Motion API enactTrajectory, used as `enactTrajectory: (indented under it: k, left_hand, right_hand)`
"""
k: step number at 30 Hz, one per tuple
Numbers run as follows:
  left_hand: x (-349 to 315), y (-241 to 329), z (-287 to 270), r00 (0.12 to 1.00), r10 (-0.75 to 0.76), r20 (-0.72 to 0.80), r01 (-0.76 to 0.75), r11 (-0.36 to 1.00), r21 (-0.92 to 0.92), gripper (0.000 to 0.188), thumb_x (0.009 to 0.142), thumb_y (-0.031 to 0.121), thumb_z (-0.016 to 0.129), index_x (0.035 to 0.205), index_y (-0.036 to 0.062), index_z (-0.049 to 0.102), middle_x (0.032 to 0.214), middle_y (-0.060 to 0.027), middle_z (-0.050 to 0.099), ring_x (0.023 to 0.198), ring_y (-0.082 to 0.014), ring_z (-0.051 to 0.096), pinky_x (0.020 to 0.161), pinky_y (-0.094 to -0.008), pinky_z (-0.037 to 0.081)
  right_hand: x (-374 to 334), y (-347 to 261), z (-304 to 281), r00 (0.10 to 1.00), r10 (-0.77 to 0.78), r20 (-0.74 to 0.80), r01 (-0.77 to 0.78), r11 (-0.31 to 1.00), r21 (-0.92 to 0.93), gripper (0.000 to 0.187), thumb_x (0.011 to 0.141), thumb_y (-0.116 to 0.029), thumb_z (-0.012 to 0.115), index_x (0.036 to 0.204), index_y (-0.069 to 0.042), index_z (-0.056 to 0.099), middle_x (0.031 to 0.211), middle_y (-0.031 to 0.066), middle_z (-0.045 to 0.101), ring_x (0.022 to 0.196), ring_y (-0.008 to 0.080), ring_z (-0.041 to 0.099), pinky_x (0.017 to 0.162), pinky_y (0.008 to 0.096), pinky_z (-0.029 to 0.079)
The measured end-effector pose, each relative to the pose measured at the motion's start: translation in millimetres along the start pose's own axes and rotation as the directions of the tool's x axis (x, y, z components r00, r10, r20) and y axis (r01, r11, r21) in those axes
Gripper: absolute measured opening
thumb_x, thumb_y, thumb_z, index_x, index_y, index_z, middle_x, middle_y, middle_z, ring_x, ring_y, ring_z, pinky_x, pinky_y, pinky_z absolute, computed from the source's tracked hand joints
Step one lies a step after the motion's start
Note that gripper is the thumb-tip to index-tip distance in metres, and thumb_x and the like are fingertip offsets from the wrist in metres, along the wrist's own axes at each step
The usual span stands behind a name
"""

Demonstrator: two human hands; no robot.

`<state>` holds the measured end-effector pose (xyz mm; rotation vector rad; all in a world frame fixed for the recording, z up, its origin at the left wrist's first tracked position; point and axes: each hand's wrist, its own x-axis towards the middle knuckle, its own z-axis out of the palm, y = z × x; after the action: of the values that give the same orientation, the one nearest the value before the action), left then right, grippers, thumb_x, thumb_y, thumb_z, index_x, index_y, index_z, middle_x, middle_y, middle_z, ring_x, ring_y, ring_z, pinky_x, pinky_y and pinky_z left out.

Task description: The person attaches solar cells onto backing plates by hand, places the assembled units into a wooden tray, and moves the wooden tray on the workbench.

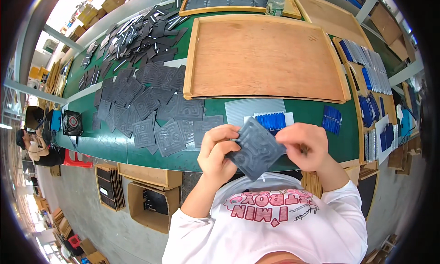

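Observation:
In front of my chest is a dark grey square plate (256, 148), tilted, with raised winding grooves on its face. My left hand (218, 149) grips it by the left edge, fingers closed round it. At the opposite corner, my right hand (303, 145) is closed in a pinch; its fingertips are partly hidden. Just beyond the plate, a row of blue strips (271, 121) lies on a white sheet. Many similar grooved plates (172, 138) are spread in an overlapping heap to the left on the green table (107, 149).
A shallow wooden tray (263, 57) stands beyond my hands. Small dark pieces (146, 35) are piled at the far left. A clear bottle (275, 2) stands at the back. Blue and silver strips (378, 71) fill a tray at right. A small fan (72, 123) sits near the left edge.

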<state>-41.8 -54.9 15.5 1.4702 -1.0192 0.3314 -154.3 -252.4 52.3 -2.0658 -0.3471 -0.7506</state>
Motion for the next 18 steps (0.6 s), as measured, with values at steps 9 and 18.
enactTrajectory:
  k: [9,18]
  left_hand:
    - [-7,0,11,0.955,-0.280,-0.101,0.248,0.935,-0.252,0.045,0.077,-0.013,0.067,0.118,0.0025,0.055,0.135,-0.0167,0.045,0.123,-0.0329,0.053,0.096,-0.0433,0.052]
    - [-7,18,18,0.542,-0.542,0.642,0.693,-0.144,-0.707,0.075,0.101,0.052,0.043,0.159,0.0212,0.006,0.144,-0.0201,0.046,0.129,-0.0315,0.050,0.101,-0.0443,0.048]
  right_hand:
    - [-3,-9,18,0.964,0.090,-0.249,-0.124,0.985,-0.123,0.029,0.068,0.001,0.079,0.090,-0.004,0.061,0.075,0.0027,0.059,0.057,0.0124,0.052,0.046,0.0234,0.037]
    - [-7,-12,42,0.949,-0.208,0.236,0.287,0.878,-0.382,0.027,0.066,-0.017,0.070,0.092,-0.010,0.066,0.085,-0.0015,0.058,0.059,0.0109,0.053,0.044,0.0245,0.040]
